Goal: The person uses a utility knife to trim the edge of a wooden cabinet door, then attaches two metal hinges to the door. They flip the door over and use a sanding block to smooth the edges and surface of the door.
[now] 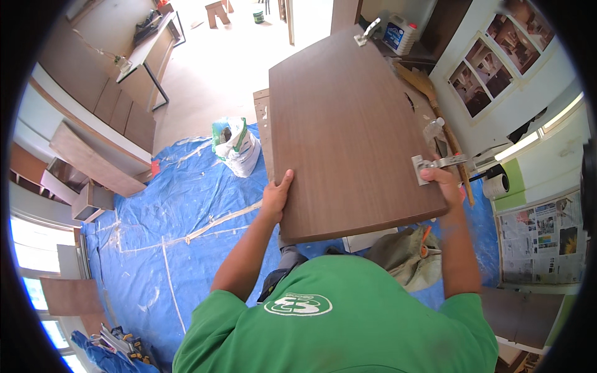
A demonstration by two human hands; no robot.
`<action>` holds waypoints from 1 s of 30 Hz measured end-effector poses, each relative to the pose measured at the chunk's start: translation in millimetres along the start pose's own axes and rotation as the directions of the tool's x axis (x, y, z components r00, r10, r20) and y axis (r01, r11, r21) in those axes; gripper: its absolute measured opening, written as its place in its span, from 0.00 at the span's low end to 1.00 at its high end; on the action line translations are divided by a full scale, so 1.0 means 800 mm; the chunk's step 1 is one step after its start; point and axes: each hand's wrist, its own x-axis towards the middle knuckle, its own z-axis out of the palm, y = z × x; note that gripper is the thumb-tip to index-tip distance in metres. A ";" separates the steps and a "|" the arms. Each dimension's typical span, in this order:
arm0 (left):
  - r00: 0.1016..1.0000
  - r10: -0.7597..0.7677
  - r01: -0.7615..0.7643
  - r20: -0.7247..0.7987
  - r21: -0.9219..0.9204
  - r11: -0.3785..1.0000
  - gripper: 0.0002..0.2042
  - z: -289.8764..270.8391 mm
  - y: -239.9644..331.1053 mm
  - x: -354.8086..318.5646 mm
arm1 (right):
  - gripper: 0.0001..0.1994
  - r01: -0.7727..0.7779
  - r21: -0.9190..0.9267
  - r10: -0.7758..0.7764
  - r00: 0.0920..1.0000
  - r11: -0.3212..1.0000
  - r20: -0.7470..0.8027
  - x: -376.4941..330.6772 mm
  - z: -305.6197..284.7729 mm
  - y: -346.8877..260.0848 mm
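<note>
A blue tarpaulin (168, 205) is spread over the floor, from about 7 o'clock up toward the middle of the view. Above it, a large dark brown panel (348, 130) with a wood-grain face is held up in front of the person, filling the centre and stretching toward 1 o'clock. Its near edge is seen just above the green shirt (336, 323) at 6 o'clock.

The left hand (275, 198) is closed over the panel's left edge near the lower corner, thumb laid on the face and fingers hidden behind. The right hand (443, 180) is wrapped around the right edge at about 3 o'clock, where a metal hinge (435, 165) is fixed; the fingers touch the hinge. A second hinge (367, 32) is seen at the far corner, near 12 o'clock.

A white and green sack (235, 144) is stood open on the tarpaulin just left of the panel. A straw broom (429, 93) is leaned beside the panel's right side. A white jerrycan (400, 34) is placed by the far hinge.
</note>
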 end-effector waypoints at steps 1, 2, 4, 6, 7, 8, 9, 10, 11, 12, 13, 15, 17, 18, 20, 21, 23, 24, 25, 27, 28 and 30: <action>1.000 -0.013 0.014 -0.025 0.037 0.999 0.37 -0.011 0.001 -0.005 | 0.39 -0.014 0.059 0.011 0.999 0.998 0.036 0.011 -0.005 0.021; 0.998 -0.025 0.029 -0.052 0.074 0.997 0.36 -0.021 0.001 -0.011 | 0.39 -0.030 0.119 0.021 0.997 0.992 0.073 0.021 -0.008 0.039; 0.992 -0.040 0.056 -0.122 0.137 0.989 0.36 -0.030 0.000 -0.019 | 0.38 -0.048 0.173 0.030 0.994 0.984 0.106 0.032 -0.013 0.066; 0.975 -0.048 0.092 -0.218 0.195 0.976 0.35 -0.037 -0.005 -0.030 | 0.37 -0.081 0.211 0.052 0.989 0.974 0.138 0.039 -0.019 0.092; 0.973 -0.041 0.088 -0.229 0.203 0.975 0.35 -0.044 -0.011 -0.030 | 0.37 -0.098 0.219 0.065 0.986 0.971 0.154 0.043 -0.023 0.103; 0.970 -0.033 0.086 -0.242 0.214 0.973 0.35 -0.057 -0.021 -0.028 | 0.37 -0.118 0.230 0.079 0.982 0.966 0.171 0.047 -0.026 0.115; 0.969 -0.030 0.088 -0.247 0.225 0.970 0.35 -0.061 -0.024 -0.029 | 0.36 -0.131 0.247 0.084 0.977 0.960 0.195 0.051 -0.031 0.127; 0.967 -0.021 0.083 -0.254 0.234 0.969 0.36 -0.065 -0.026 -0.030 | 0.36 -0.146 0.255 0.101 0.978 0.956 0.181 0.054 -0.036 0.137; 0.966 -0.017 0.082 -0.257 0.247 0.966 0.36 -0.066 -0.023 -0.035 | 0.36 -0.161 0.266 0.121 0.979 0.950 0.162 0.053 -0.038 0.148; 0.966 -0.014 0.082 -0.259 0.254 0.964 0.36 -0.068 -0.023 -0.039 | 0.36 -0.176 0.273 0.142 0.980 0.946 0.141 0.052 -0.039 0.158; 0.960 -0.015 0.090 -0.280 0.259 0.962 0.36 -0.074 -0.030 -0.036 | 0.35 -0.193 0.301 0.150 0.975 0.934 0.162 0.057 -0.042 0.173; 0.955 -0.009 0.101 -0.297 0.297 0.949 0.36 -0.060 -0.024 -0.043 | 0.35 -0.210 0.305 0.159 0.970 0.929 0.185 0.061 -0.053 0.187; 0.951 -0.002 0.107 -0.309 0.325 0.940 0.36 -0.055 -0.024 -0.044 | 0.35 -0.235 0.303 0.159 0.953 0.924 0.257 0.064 -0.061 0.187; 0.950 0.001 0.108 -0.311 0.333 0.937 0.36 -0.057 -0.028 -0.041 | 0.36 -0.234 0.307 0.161 0.956 0.922 0.246 0.066 -0.064 0.193; 0.948 0.007 0.108 -0.320 0.340 0.934 0.36 -0.058 -0.035 -0.036 | 0.37 -0.229 0.314 0.163 0.961 0.921 0.224 0.073 -0.071 0.207; 0.945 0.011 0.106 -0.326 0.339 0.935 0.36 -0.058 -0.038 -0.035 | 0.38 -0.234 0.319 0.161 0.958 0.918 0.237 0.076 -0.074 0.211; 0.939 0.008 0.118 -0.343 0.346 0.931 0.37 -0.057 -0.041 -0.033 | 0.38 -0.244 0.329 0.161 0.952 0.912 0.260 0.081 -0.079 0.221; 0.935 0.002 0.132 -0.354 0.354 0.926 0.37 -0.056 -0.041 -0.033 | 0.38 -0.240 0.330 0.160 0.954 0.913 0.253 0.085 -0.083 0.229; 0.931 -0.003 0.145 -0.365 0.361 0.921 0.37 -0.055 -0.041 -0.031 | 0.38 -0.237 0.332 0.159 0.956 0.913 0.246 0.091 -0.086 0.236; 0.938 -0.010 0.138 -0.345 0.349 0.927 0.37 -0.062 -0.041 -0.026 | 0.38 -0.241 0.333 0.174 0.960 0.912 0.217 0.098 -0.089 0.249; 0.942 -0.013 0.135 -0.335 0.342 0.930 0.37 -0.064 -0.042 -0.023 | 0.38 -0.246 0.334 0.189 0.963 0.910 0.193 0.102 -0.090 0.254; 0.934 -0.010 0.142 -0.358 0.345 0.928 0.38 -0.062 -0.039 -0.022 | 0.38 -0.264 0.332 0.213 0.960 0.906 0.182 0.108 -0.089 0.258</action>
